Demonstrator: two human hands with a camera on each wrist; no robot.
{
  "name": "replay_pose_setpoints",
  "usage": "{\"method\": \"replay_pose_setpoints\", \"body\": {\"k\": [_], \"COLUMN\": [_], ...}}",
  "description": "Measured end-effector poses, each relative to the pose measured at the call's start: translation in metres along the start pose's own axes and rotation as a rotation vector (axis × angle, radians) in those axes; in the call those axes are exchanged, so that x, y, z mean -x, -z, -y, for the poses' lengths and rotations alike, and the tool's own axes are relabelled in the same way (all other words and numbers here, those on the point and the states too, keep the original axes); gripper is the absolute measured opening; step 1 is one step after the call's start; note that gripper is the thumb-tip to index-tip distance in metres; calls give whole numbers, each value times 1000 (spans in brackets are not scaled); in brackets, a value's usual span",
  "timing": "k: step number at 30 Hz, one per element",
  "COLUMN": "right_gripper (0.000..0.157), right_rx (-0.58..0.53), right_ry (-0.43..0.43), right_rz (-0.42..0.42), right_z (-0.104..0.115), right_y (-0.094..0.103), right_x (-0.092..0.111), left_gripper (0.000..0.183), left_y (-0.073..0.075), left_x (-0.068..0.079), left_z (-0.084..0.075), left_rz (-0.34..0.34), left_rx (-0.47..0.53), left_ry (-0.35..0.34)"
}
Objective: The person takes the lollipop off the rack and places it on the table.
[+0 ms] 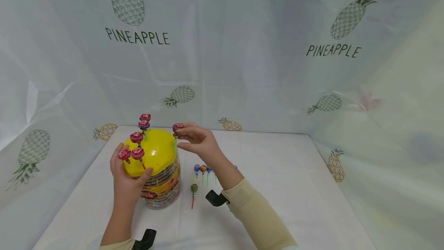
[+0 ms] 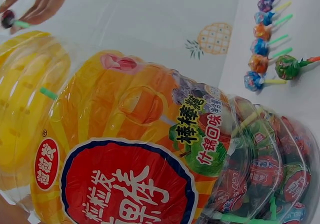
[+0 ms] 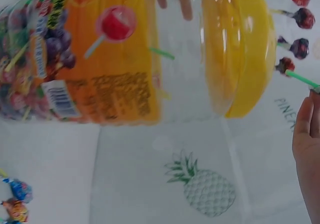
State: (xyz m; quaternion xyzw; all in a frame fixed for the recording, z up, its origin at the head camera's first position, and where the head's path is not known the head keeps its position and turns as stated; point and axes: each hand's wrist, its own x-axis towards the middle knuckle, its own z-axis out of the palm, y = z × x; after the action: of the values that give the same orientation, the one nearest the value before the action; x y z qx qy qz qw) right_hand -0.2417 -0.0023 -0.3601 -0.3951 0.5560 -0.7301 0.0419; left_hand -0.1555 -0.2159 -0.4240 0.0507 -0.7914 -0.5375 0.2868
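Observation:
A clear jar of lollipops with a yellow domed lid stands on the table. Several red and purple wrapped lollipops stick up from the lid's left part. My left hand holds the jar around the lid, thumb at the front, other fingers on the far left side. By the lid's right edge, my right hand pinches one lollipop near its head, green stick hanging down. In the right wrist view that stick is apart from the lid. The jar's printed label fills the left wrist view.
Right of the jar, a row of wrapped lollipops lies on the white table, partly hidden behind my right forearm. A green-headed lollipop with a red stick lies nearer me. A pineapple-print curtain hangs behind.

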Motion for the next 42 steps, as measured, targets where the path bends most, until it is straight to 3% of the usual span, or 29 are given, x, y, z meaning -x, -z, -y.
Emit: {"method": "replay_pose_setpoints", "body": {"k": [11,18,25,31,36,42], "right_gripper": [36,35,38,43,43,42], "right_rx": [57,72,84,128,246,395], "right_ry": [-236,-405,-504,-594,-679,-718], "right_rz": [-121,-131,-128,-186,-239,-179], "right_z": [-28,-51,-71,-79,-88,-104], "right_y": [27,34,40,43,48,53], "right_x": [39,59,76,84,93,102], "left_gripper": [83,81,81,81,81,81], "left_y": [2,3,3,3,2,1], "left_x": [0,1,1,0,0,-1], "left_z": [2,3,2,2,1,1], "left_rz": [-2,-6,-4,-2,4,1], "left_rx": [14,40,38,37,41,33], "left_ry": [-20,-25,-25,-28,-27,-24]}}
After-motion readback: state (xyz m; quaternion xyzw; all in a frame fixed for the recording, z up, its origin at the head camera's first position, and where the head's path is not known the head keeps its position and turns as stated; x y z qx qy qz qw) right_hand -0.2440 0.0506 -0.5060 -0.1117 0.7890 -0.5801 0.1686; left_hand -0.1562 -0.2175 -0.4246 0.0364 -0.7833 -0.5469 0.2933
